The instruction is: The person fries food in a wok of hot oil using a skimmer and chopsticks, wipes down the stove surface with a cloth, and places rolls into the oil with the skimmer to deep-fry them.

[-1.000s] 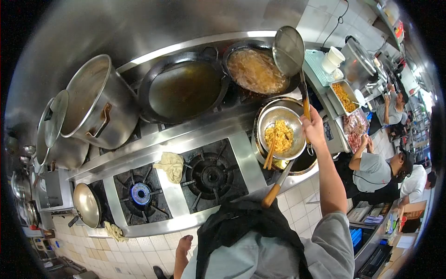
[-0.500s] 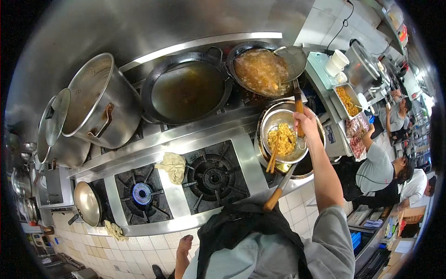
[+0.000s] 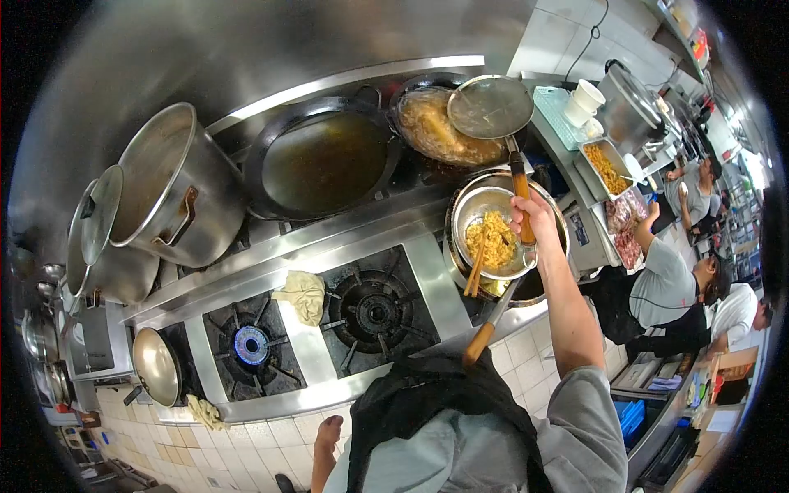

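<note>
My right hand (image 3: pixel 538 220) is closed around the wooden handle of a round mesh skimmer (image 3: pixel 491 107). The skimmer's mesh is above the right part of a wok of bubbling oil-like liquid (image 3: pixel 427 123) and hides some of it. Beneath my right hand sits a metal bowl (image 3: pixel 472 203) with yellow fried-looking food (image 3: pixel 496 238) in it. A pair of chopsticks (image 3: pixel 476 267) leans in the bowl. Beside it a wooden-handled metal utensil (image 3: pixel 479 343) points towards me; its far end is hidden. My left hand (image 3: pixel 329 431) hangs low near the stove's front, fingers curled, with nothing visible in it.
A second wok (image 3: pixel 329 164) of dark liquid and a tall pot (image 3: pixel 177 197) stand at the back. One front burner (image 3: pixel 250 345) burns blue beside a cloth (image 3: pixel 301 297). A frying pan (image 3: pixel 156 366) is at left. To the right, a co-worker (image 3: pixel 662 283) stands near a food tray (image 3: pixel 606 168).
The skimmer has risen and swung left, from the wok's right rim to above the liquid, its mesh now looking larger. My left hand stays low. The whole view has shifted slightly.
</note>
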### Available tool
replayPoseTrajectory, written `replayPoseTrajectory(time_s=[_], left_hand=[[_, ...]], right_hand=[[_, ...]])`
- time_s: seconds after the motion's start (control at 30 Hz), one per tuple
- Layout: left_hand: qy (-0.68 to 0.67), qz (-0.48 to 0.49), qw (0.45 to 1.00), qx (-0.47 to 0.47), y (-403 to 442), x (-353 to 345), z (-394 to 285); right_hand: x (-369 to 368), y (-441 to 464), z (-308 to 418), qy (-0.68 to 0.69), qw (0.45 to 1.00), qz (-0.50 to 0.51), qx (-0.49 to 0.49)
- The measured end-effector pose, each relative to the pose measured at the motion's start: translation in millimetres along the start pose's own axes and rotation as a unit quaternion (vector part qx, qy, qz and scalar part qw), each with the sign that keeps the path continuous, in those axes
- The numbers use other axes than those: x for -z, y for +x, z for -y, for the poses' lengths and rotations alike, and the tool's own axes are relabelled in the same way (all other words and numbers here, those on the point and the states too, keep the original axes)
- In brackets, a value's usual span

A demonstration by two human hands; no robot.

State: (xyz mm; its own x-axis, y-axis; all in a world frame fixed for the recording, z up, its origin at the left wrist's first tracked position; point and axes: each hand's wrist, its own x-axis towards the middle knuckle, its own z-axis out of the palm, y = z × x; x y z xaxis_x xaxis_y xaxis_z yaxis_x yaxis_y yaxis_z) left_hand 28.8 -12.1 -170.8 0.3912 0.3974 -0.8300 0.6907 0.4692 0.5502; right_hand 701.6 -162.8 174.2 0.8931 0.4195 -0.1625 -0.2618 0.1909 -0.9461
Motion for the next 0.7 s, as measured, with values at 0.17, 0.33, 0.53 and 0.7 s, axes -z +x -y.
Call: replayPoseTrajectory(time_s=[0.17,0.33,0.53,0.7], left_hand=[[0.012,-0.012,1.0,0.007,4.4,-3.6,-7.5],[0.084,-0.021,0.994,0.071,32.3,7.7,15.4],[0.106,0.003,0.994,0.021,29.8,10.1,16.2],[0.2,0.024,0.979,0.032,26.9,7.9,-16.2]], right_hand=[[8.6,-28.6,3.9,0.023,1.0,-0.021,-0.001],[34.7,-86.4,2.2,-0.094,0.995,0.005,0.031],[78.8,-190.3,-22.2,-0.211,0.975,-0.033,0.063],[106.3,-252.9,-57.0,-0.365,0.924,-0.064,0.093]])
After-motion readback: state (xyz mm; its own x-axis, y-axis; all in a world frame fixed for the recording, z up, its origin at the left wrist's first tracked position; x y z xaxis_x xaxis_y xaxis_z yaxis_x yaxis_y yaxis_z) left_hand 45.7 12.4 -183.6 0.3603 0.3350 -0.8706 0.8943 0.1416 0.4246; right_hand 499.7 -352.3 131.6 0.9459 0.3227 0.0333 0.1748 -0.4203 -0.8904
